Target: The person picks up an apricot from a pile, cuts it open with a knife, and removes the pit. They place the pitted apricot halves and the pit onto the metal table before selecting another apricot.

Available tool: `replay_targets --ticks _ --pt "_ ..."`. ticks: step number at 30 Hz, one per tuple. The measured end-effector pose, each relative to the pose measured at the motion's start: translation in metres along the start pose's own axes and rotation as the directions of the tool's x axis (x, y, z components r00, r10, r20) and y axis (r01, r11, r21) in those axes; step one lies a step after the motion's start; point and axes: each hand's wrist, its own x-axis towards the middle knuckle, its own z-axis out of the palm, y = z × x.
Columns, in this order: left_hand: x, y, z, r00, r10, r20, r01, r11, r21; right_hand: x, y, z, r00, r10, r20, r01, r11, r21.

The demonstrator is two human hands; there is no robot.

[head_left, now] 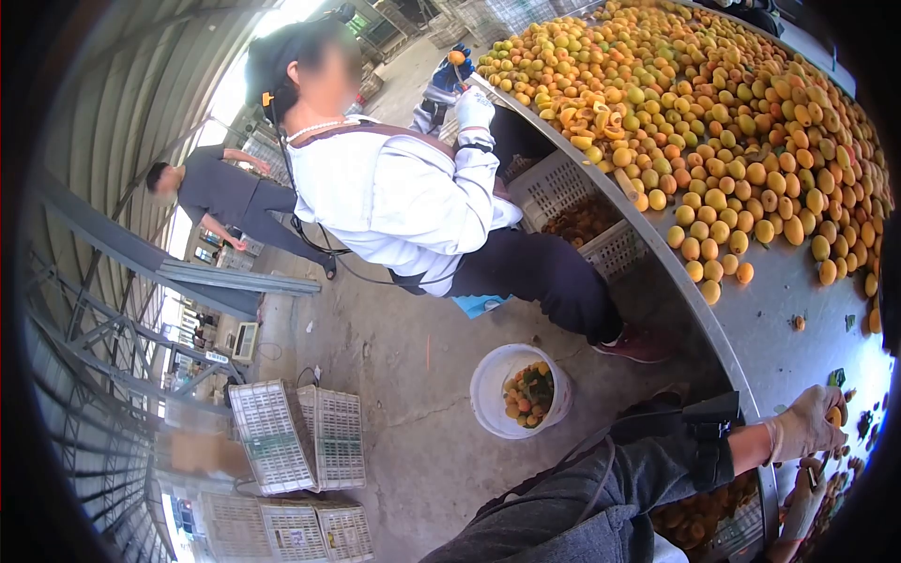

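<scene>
**Apricot sorting at a metal table, head view**

The wearer's gloved left hand point(809, 422) is closed around an apricot point(832, 416), held just above the near edge of the metal table point(779, 328). The right hand point(805, 502), low at the frame edge, grips a thin tool whose kind cannot be told. A large heap of apricots point(723, 122) covers the far table surface. Beside the table, a seated co-worker in a white jacket point(394, 202) raises a gloved hand point(472, 108) to the table rim. On the concrete floor stand a white bucket point(493, 375) with fruit pieces and empty white crates point(296, 436).
</scene>
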Motion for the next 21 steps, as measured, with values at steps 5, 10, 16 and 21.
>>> replay_targets --ticks 5,10,16,21 --pt "-0.005 0.011 0.0 1.0 0.001 0.03 0.0 1.0 -0.008 0.001 0.0 -0.004 1.0 -0.014 0.009 0.014 1.0 -0.009" --pt "-0.006 0.011 0.004 0.996 -0.06 0.06 0.062 0.997 -0.038 -0.003 -0.009 -0.007 0.998 0.05 -0.044 -0.045 0.993 0.11" --pt "-0.025 0.042 0.012 0.977 -0.123 0.173 0.135 0.989 -0.064 -0.022 -0.057 0.008 0.966 0.088 -0.243 -0.046 0.984 0.175" --pt "-0.017 0.023 0.025 0.964 -0.179 0.197 0.191 0.981 -0.044 -0.027 -0.063 -0.022 0.936 -0.026 -0.351 0.122 0.96 0.252"
